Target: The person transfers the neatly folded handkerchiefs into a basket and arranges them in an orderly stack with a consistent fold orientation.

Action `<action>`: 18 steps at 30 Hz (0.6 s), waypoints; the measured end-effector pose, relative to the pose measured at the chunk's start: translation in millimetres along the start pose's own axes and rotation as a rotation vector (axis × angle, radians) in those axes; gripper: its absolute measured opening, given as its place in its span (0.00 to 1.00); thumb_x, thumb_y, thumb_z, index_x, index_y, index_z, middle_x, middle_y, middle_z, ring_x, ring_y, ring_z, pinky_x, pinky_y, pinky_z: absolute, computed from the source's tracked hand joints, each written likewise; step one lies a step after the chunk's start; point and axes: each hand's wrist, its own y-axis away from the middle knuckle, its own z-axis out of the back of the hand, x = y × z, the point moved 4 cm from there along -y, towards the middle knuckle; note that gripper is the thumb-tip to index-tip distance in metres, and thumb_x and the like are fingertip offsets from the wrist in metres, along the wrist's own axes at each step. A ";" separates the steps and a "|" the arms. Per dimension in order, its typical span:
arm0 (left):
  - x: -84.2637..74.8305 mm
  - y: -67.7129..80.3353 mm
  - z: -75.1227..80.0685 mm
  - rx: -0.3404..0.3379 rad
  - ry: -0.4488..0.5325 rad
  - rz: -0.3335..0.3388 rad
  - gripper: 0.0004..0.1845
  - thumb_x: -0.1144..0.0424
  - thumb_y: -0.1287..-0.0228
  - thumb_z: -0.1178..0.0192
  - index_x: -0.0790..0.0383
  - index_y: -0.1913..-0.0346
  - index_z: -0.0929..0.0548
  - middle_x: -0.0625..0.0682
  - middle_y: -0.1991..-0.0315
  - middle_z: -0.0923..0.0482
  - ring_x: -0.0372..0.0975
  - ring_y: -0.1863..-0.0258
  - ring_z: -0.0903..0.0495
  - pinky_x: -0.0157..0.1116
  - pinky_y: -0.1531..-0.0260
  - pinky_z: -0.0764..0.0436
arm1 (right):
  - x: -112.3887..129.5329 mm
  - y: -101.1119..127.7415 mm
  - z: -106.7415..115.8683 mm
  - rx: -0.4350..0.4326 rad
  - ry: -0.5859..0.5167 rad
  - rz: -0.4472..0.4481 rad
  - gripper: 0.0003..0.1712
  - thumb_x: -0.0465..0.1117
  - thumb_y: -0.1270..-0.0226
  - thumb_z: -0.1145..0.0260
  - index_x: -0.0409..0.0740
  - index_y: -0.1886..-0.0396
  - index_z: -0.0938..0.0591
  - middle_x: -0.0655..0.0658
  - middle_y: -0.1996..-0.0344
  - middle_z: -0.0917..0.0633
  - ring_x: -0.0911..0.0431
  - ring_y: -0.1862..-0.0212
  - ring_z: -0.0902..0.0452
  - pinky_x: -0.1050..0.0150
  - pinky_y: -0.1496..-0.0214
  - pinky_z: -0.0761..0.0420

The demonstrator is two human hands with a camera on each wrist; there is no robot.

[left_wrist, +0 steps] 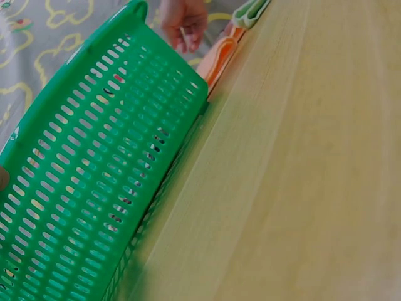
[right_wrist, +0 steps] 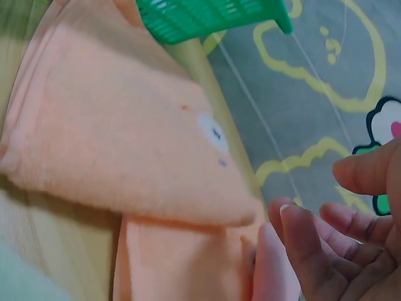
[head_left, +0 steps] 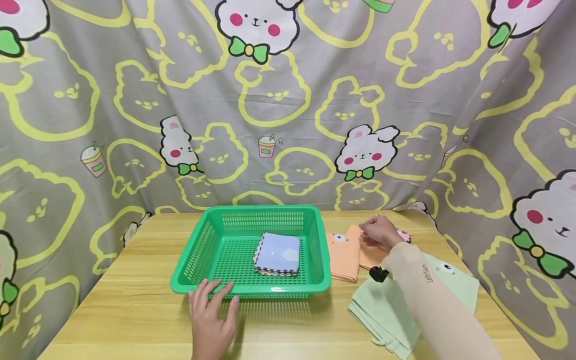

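One folded blue cloth (head_left: pixel 278 253) lies in the basket (head_left: pixel 252 288); orange cloth (head_left: pixel 345 256) and green cloth (head_left: pixel 387 312) wait outside. Left hand (head_left: pixel 212 320), fingers flat, touches basket's rim. Right hand (head_left: pixel 380 232), fingers loosely curled, gripping nothing visible, rests over orange cloth.

A pale green towel (head_left: pixel 382 310) is seen at the lower right of the frame on the wooden table (head_left: pixel 135 310). A grey cartoon-rabbit curtain (head_left: pixel 288 100) is hung across the upper frame.

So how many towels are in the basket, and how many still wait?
Done: one folded blue towel lies in the green basket. In hand: the right hand reaches the orange towel; the left hand touches the basket. Left: orange, green towel, something pink.
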 end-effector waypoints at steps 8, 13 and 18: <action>-1.9 -0.5 0.2 -0.008 -0.003 -0.012 0.15 0.66 0.49 0.33 0.64 0.56 0.15 0.64 0.50 0.23 0.63 0.42 0.35 0.70 0.38 0.57 | -19.6 -3.6 6.5 -0.014 -0.017 -0.056 0.18 0.40 0.29 0.41 0.30 0.49 0.30 0.36 0.64 0.21 0.55 0.74 0.19 0.61 0.69 0.15; -1.1 -0.4 0.4 -0.012 -0.005 -0.012 0.15 0.66 0.49 0.34 0.64 0.56 0.15 0.64 0.51 0.23 0.63 0.42 0.35 0.70 0.38 0.57 | -26.9 -7.9 6.6 -0.006 -0.017 -0.070 0.23 0.40 0.29 0.41 0.29 0.45 0.35 0.37 0.68 0.19 0.56 0.75 0.19 0.63 0.72 0.16; -0.6 0.0 0.2 -0.013 -0.006 -0.012 0.15 0.65 0.49 0.34 0.64 0.56 0.15 0.63 0.50 0.23 0.63 0.42 0.35 0.70 0.38 0.57 | -33.8 -7.7 4.3 0.025 -0.059 -0.099 0.17 0.40 0.28 0.43 0.32 0.51 0.35 0.42 0.75 0.19 0.58 0.79 0.22 0.65 0.74 0.18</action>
